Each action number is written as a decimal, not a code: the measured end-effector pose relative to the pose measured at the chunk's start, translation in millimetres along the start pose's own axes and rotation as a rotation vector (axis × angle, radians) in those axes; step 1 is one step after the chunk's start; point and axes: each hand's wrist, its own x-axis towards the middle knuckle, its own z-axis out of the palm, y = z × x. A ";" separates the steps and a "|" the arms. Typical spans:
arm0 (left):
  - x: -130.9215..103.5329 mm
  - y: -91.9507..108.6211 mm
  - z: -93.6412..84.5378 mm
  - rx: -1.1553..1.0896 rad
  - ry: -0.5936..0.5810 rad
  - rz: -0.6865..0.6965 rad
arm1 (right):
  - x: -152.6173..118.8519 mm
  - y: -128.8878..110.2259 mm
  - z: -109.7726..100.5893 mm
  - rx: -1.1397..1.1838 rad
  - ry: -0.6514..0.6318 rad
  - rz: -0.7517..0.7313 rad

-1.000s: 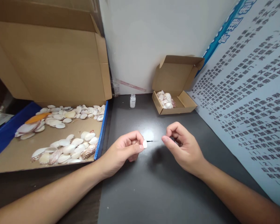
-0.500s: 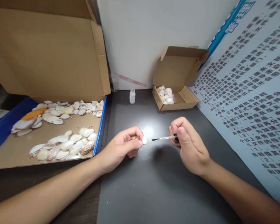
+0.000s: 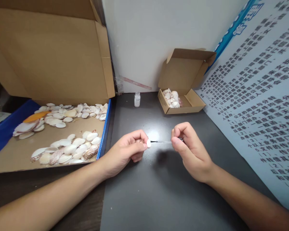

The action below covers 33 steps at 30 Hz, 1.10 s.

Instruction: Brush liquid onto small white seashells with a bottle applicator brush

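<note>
My left hand [image 3: 132,146] pinches a small white shell [image 3: 148,143] between thumb and forefinger, above the dark table. From the right, my right hand [image 3: 191,152] grips a thin applicator brush [image 3: 162,141] with a clear stem; its cap is mostly hidden behind the fingers. The dark bristle tip points left and meets the edge of the shell. Farther back stands a small clear glass bottle [image 3: 137,100] with a printed label and an uncapped mouth.
On the left, a large open cardboard box [image 3: 103,134] with blue sides holds many shells [image 3: 69,149] and an orange piece [image 3: 36,116]. A small open carton [image 3: 180,110] with shells is at the back right. A printed sheet [image 3: 262,106] slants along the right side.
My right hand has moved slightly left, bringing the brush tip from a short gap to the shell's edge. The left hand stays nearly where it was.
</note>
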 end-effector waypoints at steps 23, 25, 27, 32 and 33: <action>-0.6 -2.1 -1.3 0.122 -0.061 0.039 | 1.5 -1.4 -0.1 -0.118 0.016 -0.045; -0.3 -1.6 -1.1 0.088 -0.059 0.031 | 2.8 -2.3 0.4 -0.158 0.058 -0.031; 0.0 -1.6 -1.3 0.046 -0.054 0.024 | 3.2 -1.9 0.0 -0.165 0.108 -0.040; 0.1 -2.6 -2.0 0.010 -0.035 0.021 | 1.5 3.5 -1.8 -0.046 0.101 -0.057; 0.0 -2.8 -2.0 0.010 -0.033 0.019 | 1.2 4.3 -1.9 -0.037 0.093 -0.062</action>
